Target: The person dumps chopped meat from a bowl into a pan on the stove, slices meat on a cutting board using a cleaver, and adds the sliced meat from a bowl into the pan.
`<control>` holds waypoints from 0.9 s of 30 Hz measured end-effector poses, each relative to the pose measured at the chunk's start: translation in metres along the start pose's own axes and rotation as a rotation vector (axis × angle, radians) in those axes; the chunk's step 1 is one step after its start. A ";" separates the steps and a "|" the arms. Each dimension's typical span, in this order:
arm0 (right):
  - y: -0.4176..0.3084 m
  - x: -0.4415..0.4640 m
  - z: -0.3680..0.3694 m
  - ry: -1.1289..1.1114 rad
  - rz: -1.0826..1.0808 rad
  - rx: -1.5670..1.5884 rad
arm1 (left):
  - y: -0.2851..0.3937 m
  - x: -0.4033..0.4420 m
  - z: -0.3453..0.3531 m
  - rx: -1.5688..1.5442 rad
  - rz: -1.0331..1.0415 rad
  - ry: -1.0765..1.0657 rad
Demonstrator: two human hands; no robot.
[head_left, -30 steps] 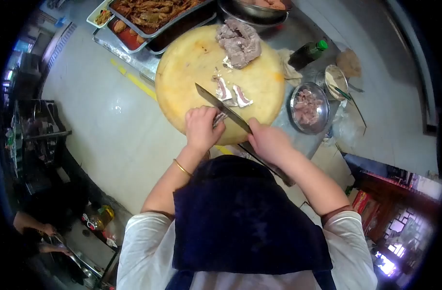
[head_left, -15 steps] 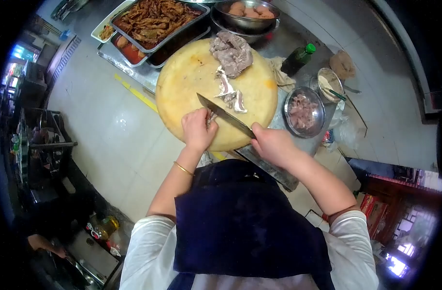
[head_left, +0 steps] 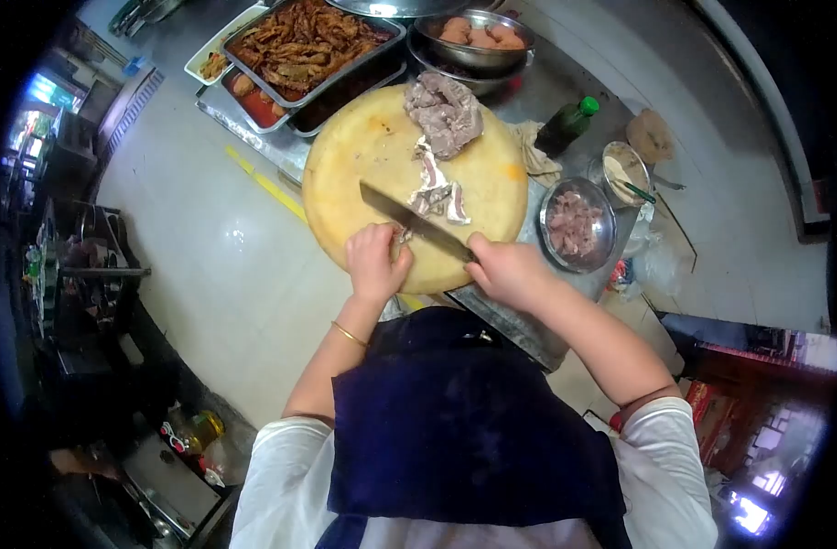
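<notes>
My right hand (head_left: 508,270) is wrapped round the handle of a wide knife (head_left: 416,220), whose blade points up and left over the round cutting board (head_left: 345,156). Beside the blade, my left hand (head_left: 377,262) presses a small piece of meat (head_left: 401,235) on the board with curled fingers; much of that piece is hidden. Just beyond the knife lie a few cut pieces with white edges (head_left: 457,203). A large greyish lump of meat (head_left: 444,114) rests at the board's far edge.
A metal bowl of cut meat (head_left: 577,225) stands right of the board, near a green-capped bottle (head_left: 567,126), a cloth (head_left: 535,154) and a container (head_left: 625,172). Behind are trays of cooked food (head_left: 308,46) and a bowl of round items (head_left: 478,38). Another person's arm (head_left: 75,461) shows lower left.
The view has shifted, so the board and trays sit lower in it. The knife and both hands have moved slightly relative to the board. Both hands keep their holds.
</notes>
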State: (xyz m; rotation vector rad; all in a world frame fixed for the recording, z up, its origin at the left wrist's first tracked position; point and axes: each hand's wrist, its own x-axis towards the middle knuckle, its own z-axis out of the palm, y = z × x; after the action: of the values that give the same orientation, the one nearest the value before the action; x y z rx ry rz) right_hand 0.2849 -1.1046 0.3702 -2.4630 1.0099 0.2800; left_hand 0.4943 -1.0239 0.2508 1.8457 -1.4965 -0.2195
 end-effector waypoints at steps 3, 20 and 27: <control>0.004 0.013 0.017 0.003 -0.026 -0.020 | -0.001 0.003 0.006 0.091 -0.015 -0.034; 0.045 0.027 0.052 0.500 -0.034 0.704 | 0.012 0.016 -0.044 -1.492 -0.873 0.090; 0.011 0.033 0.076 0.227 -0.138 0.267 | -0.055 -0.037 -0.096 -1.568 -0.964 0.155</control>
State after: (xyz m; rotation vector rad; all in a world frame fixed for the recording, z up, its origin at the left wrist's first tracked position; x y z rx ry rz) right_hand 0.2992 -1.0945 0.2884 -2.3386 0.8948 -0.1733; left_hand 0.5787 -0.9461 0.2732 0.9584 0.0677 -1.2228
